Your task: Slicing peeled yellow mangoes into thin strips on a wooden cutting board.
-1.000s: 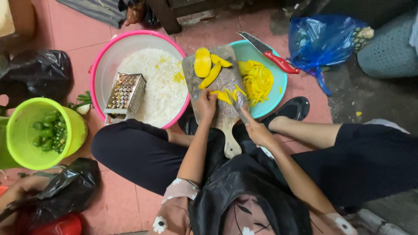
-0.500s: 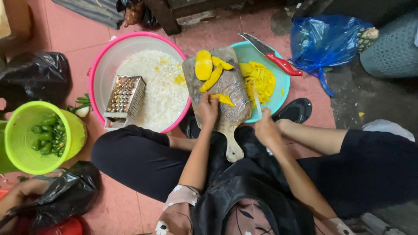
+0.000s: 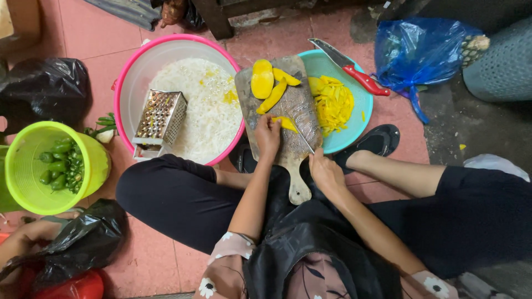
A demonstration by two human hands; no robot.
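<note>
My left hand [image 3: 267,134] presses down on a yellow mango piece [image 3: 286,123] near the middle of the wooden cutting board [image 3: 296,105], fingers curled together on top of it. My right hand [image 3: 327,173] is closed around the handle of a small knife [image 3: 303,138], whose thin blade runs up and to the left until its tip meets the piece just beside my left fingertips. Half a second ago that piece lay a little farther out from my left hand and showed more of its length; now it is shorter and tucked closer under my fingers. My right hand has slid down toward the board's handle, and the blade is now plainly visible between my two hands.

At the far end of the board the three larger mango slices [image 3: 262,79] lie where they were. The board still bridges the pink basin [image 3: 126,83] of grated white shreds and the teal bowl [image 3: 363,105] holding the heap of yellow strips [image 3: 334,102]. A red-handled knife [image 3: 346,65] rests across the teal bowl's rim as before, and the metal grater [image 3: 160,117] stands in the pink basin, unmoved. To my left a green bucket [image 3: 22,166] holds green chillies [image 3: 58,163].
</note>
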